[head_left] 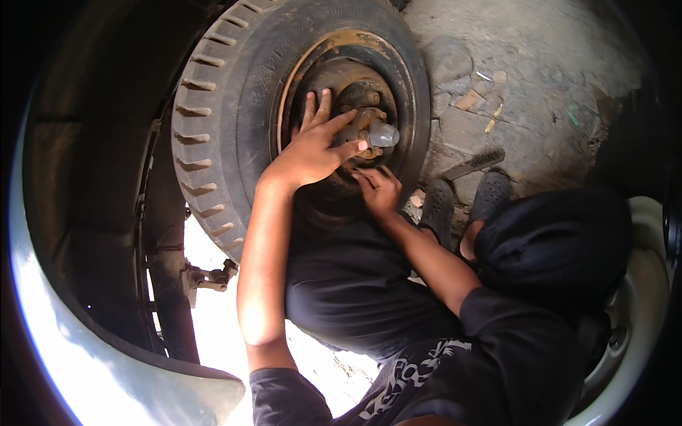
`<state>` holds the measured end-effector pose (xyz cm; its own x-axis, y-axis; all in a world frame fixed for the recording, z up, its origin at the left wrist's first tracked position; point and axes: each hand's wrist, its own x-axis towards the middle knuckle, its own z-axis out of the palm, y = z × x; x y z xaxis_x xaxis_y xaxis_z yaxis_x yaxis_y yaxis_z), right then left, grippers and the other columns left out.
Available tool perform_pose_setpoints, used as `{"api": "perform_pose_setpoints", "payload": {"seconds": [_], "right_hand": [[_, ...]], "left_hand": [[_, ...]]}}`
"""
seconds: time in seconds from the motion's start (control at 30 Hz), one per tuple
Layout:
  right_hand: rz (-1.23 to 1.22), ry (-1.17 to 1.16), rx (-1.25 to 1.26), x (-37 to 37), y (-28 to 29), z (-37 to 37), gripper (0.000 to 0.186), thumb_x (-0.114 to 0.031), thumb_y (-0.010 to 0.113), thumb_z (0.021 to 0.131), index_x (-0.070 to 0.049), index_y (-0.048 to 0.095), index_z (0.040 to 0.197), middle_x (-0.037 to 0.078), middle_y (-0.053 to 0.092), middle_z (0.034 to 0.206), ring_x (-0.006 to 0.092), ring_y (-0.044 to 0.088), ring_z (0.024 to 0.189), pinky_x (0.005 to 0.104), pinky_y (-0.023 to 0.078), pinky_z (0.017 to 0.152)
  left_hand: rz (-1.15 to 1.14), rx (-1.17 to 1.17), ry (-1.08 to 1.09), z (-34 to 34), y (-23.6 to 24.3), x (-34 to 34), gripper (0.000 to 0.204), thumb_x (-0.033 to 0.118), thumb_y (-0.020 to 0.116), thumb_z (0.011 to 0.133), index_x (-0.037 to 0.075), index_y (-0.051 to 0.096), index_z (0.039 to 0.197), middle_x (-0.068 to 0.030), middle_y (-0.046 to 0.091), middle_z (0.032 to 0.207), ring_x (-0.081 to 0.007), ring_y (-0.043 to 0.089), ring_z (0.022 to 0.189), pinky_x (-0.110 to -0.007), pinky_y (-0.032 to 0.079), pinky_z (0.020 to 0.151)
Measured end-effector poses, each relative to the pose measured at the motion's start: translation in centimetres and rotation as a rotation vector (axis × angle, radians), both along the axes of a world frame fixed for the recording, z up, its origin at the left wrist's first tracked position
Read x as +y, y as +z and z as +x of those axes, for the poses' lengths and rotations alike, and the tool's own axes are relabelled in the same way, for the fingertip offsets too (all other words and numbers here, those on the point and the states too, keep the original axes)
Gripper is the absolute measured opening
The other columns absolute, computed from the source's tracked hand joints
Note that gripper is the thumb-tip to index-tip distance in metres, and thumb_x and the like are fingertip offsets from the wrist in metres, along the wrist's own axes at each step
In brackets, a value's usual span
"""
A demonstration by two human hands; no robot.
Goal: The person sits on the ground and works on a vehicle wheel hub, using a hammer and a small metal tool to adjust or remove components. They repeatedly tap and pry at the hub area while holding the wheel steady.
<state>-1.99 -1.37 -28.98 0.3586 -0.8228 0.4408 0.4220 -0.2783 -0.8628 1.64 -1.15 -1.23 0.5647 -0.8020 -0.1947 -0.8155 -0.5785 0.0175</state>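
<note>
A black truck-type tyre [234, 99] with a deep-lugged tread stands upright in front of me. Its rusty rim [355, 39] surrounds a brown, grimy hub, from which a grey rounded cap [383, 135] sticks out. My left hand [309, 153] lies across the left side of the hub with its fingers spread, the thumb close to the cap. Below the cap, my right hand [380, 188] has thumb and fingertips pinched together at the hub's lower edge. What they hold, if anything, is too small and shaded to make out. Several studs or nuts ring the cap.
A wire brush [474, 164] lies on the rough ground [526, 42] by my dark clogs [438, 206]. Scraps and small chips are scattered beyond it. At the left curve a dark wheel arch and a pale fender [142, 387]. Behind me at right is a white wheel rim [650, 284].
</note>
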Motion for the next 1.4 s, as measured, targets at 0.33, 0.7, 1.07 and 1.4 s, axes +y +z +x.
{"api": "perform_pose_setpoints", "payload": {"seconds": [0.33,0.7,1.07,1.4], "right_hand": [[0.142,-0.014,0.104,0.7,0.3,-0.4,0.014,-0.009,0.089,0.089,-0.005,0.084,0.101,0.013,0.075,0.087,0.029,0.072,0.076,0.0388,0.058,0.072],[0.16,0.131,-0.111,-0.5,2.8,0.5,0.014,-0.005,0.088,0.09,-0.002,0.083,0.102,0.013,0.076,0.089,0.0263,0.078,0.082,0.0371,0.061,0.073],[0.236,0.12,-0.259,-0.4,10.6,-2.2,0.032,-0.003,0.087,0.092,0.002,0.078,0.122,0.017,0.078,0.118,0.0259,0.081,0.103,0.0347,0.066,0.085],[0.194,0.584,-0.057,-5.0,13.0,-5.0,0.022,-0.017,0.083,0.099,0.002,0.078,0.109,0.013,0.085,0.1,0.0165,0.081,0.09,0.0302,0.061,0.081]], "left_hand": [[-0.008,0.024,-0.042,0.5,-0.2,0.5,0.08,0.065,0.071,0.099,0.017,0.057,0.161,-0.0281,0.007,0.182,-0.0421,-0.007,0.17,-0.072,0.015,0.129],[-0.316,0.024,-0.077,0.4,-0.2,0.1,0.053,0.037,0.068,0.109,0.015,0.062,0.157,-0.0301,0.027,0.177,-0.0425,0.016,0.168,-0.053,0.024,0.133],[-0.658,0.055,-0.265,-1.4,2.8,-0.7,0.029,0.012,0.069,0.107,0.008,0.078,0.135,-0.0201,0.066,0.153,-0.0309,0.062,0.143,-0.043,0.046,0.121],[-0.708,-0.101,-0.274,-1.8,3.9,0.4,0.037,-0.007,0.062,0.096,0.008,0.084,0.121,-0.0177,0.072,0.145,-0.0315,0.071,0.131,-0.038,0.057,0.108]]}}
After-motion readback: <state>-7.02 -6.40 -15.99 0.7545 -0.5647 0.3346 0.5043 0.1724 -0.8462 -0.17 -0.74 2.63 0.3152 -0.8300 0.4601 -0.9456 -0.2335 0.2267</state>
